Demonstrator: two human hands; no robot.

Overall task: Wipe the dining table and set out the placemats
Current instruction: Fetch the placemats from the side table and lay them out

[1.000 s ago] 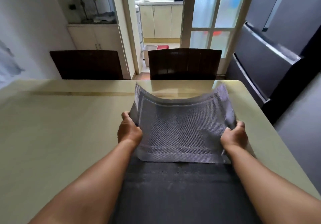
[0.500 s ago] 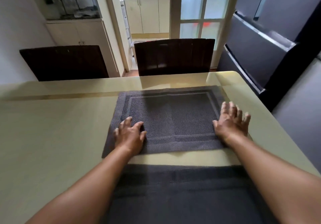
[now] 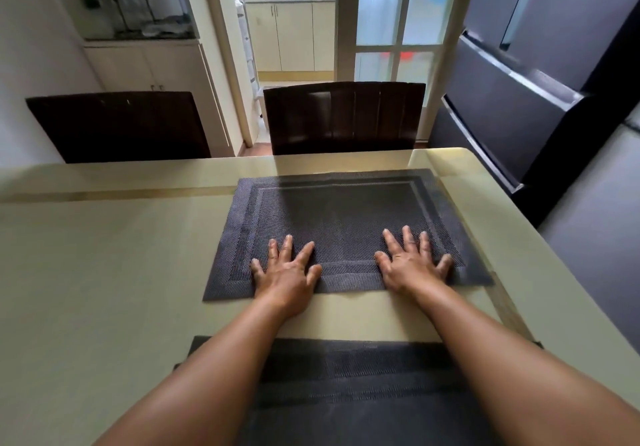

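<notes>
A dark grey woven placemat [image 3: 346,217] lies flat on the far right part of the glossy cream dining table [image 3: 104,272], in front of the right chair. My left hand [image 3: 287,269] rests on its near left part with fingers spread flat. My right hand [image 3: 412,262] presses its near right part, fingers also spread. A second dark grey placemat [image 3: 349,376] lies at the near edge of the table, partly under my forearms.
Two dark wooden chairs [image 3: 346,116] [image 3: 121,127] stand at the table's far side. A large dark fridge [image 3: 554,64] stands close to the table's right edge. Behind the chairs a doorway opens to a kitchen with cream cabinets [image 3: 291,37].
The placemat went from held up by its side edges to lying flat on the table. Both hands let go, moved inward on the mat and now lie flat with fingers spread.
</notes>
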